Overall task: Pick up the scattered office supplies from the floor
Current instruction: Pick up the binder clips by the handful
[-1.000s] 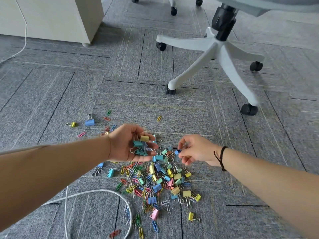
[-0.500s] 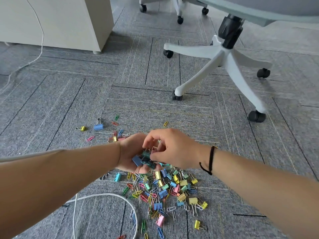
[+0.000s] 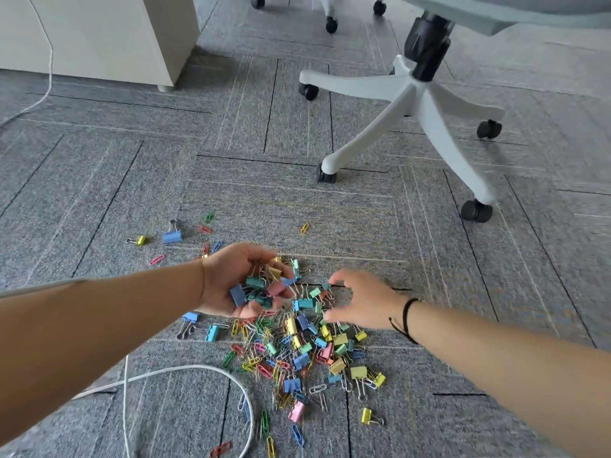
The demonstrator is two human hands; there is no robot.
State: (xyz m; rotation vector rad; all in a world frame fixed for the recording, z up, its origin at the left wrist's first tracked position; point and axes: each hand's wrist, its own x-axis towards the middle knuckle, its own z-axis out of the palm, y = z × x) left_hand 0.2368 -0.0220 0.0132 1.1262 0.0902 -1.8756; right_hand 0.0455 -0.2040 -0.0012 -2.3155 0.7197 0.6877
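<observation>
A pile of coloured binder clips and paper clips (image 3: 307,355) lies scattered on the grey carpet. My left hand (image 3: 231,285) is cupped palm up just above the pile's far edge and holds a handful of binder clips (image 3: 264,287). My right hand (image 3: 360,302) hovers over the pile to the right, fingers spread and curved, thumb and forefinger close around a small teal clip (image 3: 325,285) on the floor; the hand is blurred, so the contact is unclear. A few stray clips (image 3: 172,236) lie further back left.
A white office chair base (image 3: 423,104) on black castors stands behind and to the right. A white cabinet (image 3: 99,34) sits at the back left. A white cable (image 3: 185,371) loops over the carpet near the front left of the pile.
My right hand has drawn back from my left palm, where it was dropping clips, and moved right and down to the pile. The left hand stays cupped with more clips in it.
</observation>
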